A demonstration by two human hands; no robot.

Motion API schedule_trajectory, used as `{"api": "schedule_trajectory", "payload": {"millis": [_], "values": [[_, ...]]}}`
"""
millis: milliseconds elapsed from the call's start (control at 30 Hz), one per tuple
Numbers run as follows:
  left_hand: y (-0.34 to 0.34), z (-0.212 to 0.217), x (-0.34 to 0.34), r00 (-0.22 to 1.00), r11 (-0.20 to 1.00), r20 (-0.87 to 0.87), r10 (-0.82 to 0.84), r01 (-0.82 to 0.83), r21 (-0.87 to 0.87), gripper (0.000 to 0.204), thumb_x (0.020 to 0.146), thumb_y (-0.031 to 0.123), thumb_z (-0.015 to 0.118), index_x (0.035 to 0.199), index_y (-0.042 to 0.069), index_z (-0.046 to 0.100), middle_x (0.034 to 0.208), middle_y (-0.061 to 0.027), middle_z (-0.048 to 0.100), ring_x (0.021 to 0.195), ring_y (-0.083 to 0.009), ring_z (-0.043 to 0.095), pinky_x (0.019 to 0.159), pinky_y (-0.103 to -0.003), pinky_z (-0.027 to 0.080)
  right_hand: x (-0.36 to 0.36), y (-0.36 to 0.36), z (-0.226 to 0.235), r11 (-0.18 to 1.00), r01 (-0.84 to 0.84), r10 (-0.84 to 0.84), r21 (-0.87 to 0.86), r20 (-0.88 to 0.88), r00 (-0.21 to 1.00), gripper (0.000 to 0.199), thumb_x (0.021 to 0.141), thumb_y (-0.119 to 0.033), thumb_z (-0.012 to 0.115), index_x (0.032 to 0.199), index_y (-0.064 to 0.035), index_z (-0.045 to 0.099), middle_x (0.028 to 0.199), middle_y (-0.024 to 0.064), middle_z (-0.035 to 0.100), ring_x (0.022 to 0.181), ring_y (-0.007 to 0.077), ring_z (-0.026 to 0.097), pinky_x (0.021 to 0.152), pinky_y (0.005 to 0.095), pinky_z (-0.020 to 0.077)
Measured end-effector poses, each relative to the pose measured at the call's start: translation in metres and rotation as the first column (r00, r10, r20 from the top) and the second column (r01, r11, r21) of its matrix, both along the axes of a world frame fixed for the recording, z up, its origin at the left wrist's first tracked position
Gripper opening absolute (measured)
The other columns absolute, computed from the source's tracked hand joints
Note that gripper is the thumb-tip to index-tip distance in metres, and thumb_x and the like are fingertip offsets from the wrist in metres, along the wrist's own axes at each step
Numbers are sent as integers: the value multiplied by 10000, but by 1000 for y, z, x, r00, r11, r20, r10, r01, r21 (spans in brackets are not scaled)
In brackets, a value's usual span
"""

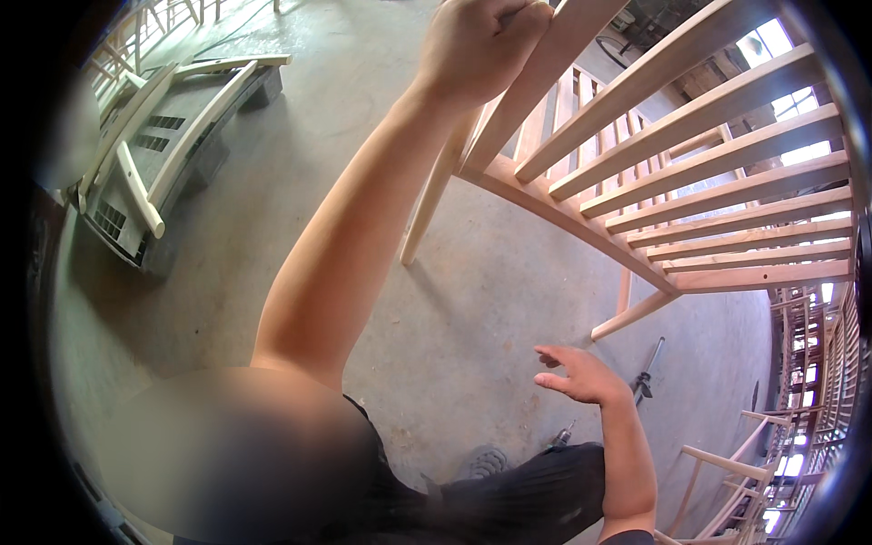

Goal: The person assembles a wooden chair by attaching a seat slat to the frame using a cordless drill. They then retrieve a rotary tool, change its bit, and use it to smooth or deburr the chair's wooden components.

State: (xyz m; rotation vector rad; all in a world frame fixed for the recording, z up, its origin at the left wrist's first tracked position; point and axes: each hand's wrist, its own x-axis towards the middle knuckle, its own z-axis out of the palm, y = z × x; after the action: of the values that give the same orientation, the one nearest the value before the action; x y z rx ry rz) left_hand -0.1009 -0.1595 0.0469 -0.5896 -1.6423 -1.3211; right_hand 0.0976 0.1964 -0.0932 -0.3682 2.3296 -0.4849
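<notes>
A light-wood slatted bench or chair frame stands tilted in front of me, its slats fanning out to the right and its round legs on the floor. High up, my left hand is closed round the edge of its wide top-left rail; the fingertips are partly hidden. My right hand hangs in the air below the frame's near leg. Its fingers are apart and nothing is in them. A bar clamp lies on the floor just right of that hand.
Back left, a dark pallet carries several loose wooden parts. A power drill rests on the floor beside my leg, near my shoe. More wooden frames stand at the right, and others behind the slatted frame.
</notes>
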Motion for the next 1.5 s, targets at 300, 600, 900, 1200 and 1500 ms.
{"api": "schedule_trajectory", "payload": {"millis": [300,600,900,1200,1500], "values": [[0,-1,0,1000,999,-12,12,-12,34,230,944,171,631,836,-12,720,817,-137,688,843,-264,658,772,-390,506,3,-1,3,1000,10,-10,-4,4,1000,633,938,-409,698,1418,-26,548,1327,193,655,1215,322,639,1040,413,492],[3,-11,-14,982,981,-17,-187,187,41,262,994,236,677,966,-18,738,908,-64,698,835,-168,642,788,-307,500,3,15,-11,999,-46,45,-8,-45,998,661,959,-462,672,1441,-34,526,1315,185,661,1230,323,624,1041,419,486],[5,-14,-10,974,976,116,-196,183,116,288,1025,201,617,1110,-50,728,982,-35,726,911,-121,673,865,-266,523,2,18,-11,1000,-19,19,8,-23,1000,641,968,-477,630,1440,-56,530,1377,178,612,1282,351,562,1066,449,454],[1,-14,-10,981,990,145,-128,118,71,350,1053,263,580,1124,-47,726,1020,-60,736,962,-125,681,904,-280,517,2,21,-15,999,-34,34,-4,-26,999,625,959,-447,643,1439,-61,532,1399,165,602,1297,340,555,1068,441,454],[-22,-30,-39,973,983,157,-171,157,93,356,1034,240,612,1234,-42,690,1118,-85,739,1054,-160,681,981,-306,506,1,21,-4,999,-28,26,-40,-38,999,631,957,-451,659,1428,-50,535,1355,180,630,1258,341,587,1054,442,465]]}}
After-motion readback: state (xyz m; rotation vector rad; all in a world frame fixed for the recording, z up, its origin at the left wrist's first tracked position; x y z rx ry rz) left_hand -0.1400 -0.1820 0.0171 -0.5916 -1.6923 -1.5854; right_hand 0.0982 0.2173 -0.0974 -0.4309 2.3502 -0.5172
